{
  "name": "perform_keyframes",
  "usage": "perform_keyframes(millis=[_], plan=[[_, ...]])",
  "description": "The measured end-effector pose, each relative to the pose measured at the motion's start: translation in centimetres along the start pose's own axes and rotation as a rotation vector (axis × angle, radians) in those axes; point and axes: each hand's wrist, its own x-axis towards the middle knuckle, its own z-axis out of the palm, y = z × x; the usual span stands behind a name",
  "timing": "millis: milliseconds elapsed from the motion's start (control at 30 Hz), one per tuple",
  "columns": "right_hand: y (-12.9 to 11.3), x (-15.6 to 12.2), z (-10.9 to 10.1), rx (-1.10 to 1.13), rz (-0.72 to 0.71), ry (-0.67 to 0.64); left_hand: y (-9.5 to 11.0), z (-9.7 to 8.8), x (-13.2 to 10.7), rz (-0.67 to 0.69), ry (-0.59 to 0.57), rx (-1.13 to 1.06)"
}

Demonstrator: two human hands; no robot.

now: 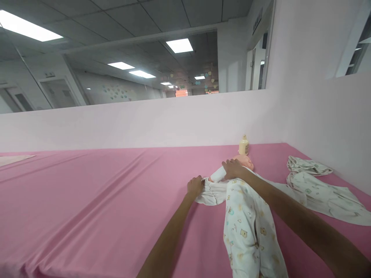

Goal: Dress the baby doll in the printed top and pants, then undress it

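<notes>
Head view, from where I stand: a doll [247, 161] lies on the pink sheet [116, 208], right of centre, its head partly covered by the person's right hand. Its small arm, in a white sleeve [217, 175], points left.

Left hand [195, 187]: fingers curled closed, gripping the end of a white garment [213, 194] spread below that arm. Right hand [232, 169]: fingers bent over the upper end of the white sleeve, touching; cannot tell whether they close on it.

Step, as I judge it: arranging the garment's opening at the doll's arm. The next move would call for keeping the left grip on the cloth end while the right hand steadies the arm, so the small hand does not snag.

Edges and room: the sheet runs widest to the left, creased, with a pale cloth [14, 159] at the far side. Behind the doll's head stands a bottle [244, 146], near the back wall [162, 125]; a backward swing could tip it. Rightward, a folded cloth [307, 166] and a printed cloth [327, 197] narrow the space. Printed clothing [242, 227] extends toward the near side, between the forearms, and leaves the frame; a sleeve could drag it.
</notes>
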Motion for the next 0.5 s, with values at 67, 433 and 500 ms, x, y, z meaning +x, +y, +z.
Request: perform_keyframes(millis=[67, 433, 500], plan=[[-1.7, 0.7, 0.8, -0.049, -0.079, 0.027, -0.2, 0.1, 0.1, 0.008, 0.009, -0.039], [-4.8, 2.2, 2.8, -0.191, -0.259, 0.161, -2.0, 0.5, 0.9, 0.060, 0.055, -0.333], [-4.2, 1.9, 2.3, -0.207, -0.247, 0.184, -2.1, 0.5, 1.1, 0.044, 0.065, -0.371]])
